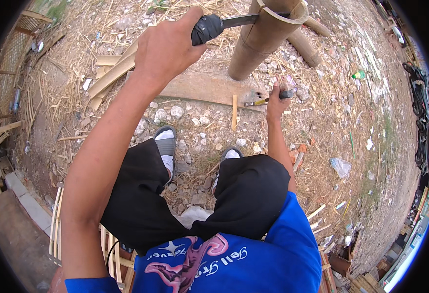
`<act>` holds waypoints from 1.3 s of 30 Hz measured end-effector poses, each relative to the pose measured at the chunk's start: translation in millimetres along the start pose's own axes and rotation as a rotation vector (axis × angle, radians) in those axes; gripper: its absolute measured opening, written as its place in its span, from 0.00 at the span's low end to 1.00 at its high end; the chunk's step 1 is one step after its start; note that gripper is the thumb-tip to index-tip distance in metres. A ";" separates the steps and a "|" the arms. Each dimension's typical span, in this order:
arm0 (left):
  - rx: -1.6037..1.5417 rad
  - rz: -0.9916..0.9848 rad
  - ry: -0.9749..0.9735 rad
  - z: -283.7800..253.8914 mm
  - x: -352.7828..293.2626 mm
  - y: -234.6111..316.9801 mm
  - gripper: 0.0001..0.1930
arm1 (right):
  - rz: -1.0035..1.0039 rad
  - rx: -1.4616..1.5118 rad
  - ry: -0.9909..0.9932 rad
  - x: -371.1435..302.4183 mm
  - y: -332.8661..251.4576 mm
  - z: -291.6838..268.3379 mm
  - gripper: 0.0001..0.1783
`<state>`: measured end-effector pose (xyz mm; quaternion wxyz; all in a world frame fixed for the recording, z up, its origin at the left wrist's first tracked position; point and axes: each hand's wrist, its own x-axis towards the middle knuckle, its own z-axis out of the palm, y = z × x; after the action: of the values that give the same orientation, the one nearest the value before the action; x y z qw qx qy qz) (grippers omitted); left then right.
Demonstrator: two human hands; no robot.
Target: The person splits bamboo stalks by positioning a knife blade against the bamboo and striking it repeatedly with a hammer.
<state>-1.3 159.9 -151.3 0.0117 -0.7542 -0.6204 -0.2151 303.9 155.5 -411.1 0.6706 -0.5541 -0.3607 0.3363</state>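
My left hand [170, 44] is closed around the black wrapped handle [207, 30] of a large knife. Its blade [239, 20] crosses the top rim of a thick bamboo pole [258, 44]; how deep it sits in the wall I cannot tell. The pole stands upright, its foot at the edge of a flat wooden plank [200, 88] on the ground. Lower and to the right, my right hand [276, 103] grips what looks like a hammer [260, 102], with a black grip and a yellow shaft, just over the plank's right end.
Split bamboo strips [114, 73] lie left of the plank, and a narrow strip [234, 112] rests against its near edge. Cut bamboo lengths [303, 48] lie behind the pole. Rubble and a plastic bag [340, 167] litter the ground. My sandalled feet [165, 146] are close to the plank.
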 end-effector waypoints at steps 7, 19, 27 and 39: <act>0.042 0.023 -0.014 -20.1 0.2 12.0 0.23 | 0.000 -0.053 0.007 -26.9 -25.7 -13.0 0.19; -0.013 -0.008 -0.063 -70.9 -23.1 27.2 0.23 | 0.054 -0.553 -0.205 -84.0 -86.5 -74.0 0.09; -0.025 -0.009 -0.039 -88.3 -29.5 14.6 0.21 | 0.753 0.267 -0.575 -141.5 -182.0 -89.6 0.27; -0.055 -0.025 -0.108 -109.8 -48.6 8.6 0.23 | 1.058 -0.249 -0.497 -178.7 -137.8 -112.6 0.20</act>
<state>-33.9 81.4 -66.0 -0.0450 -0.7569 -0.6233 -0.1910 315.7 -75.0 -309.3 0.2376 -0.6377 -0.2188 0.6993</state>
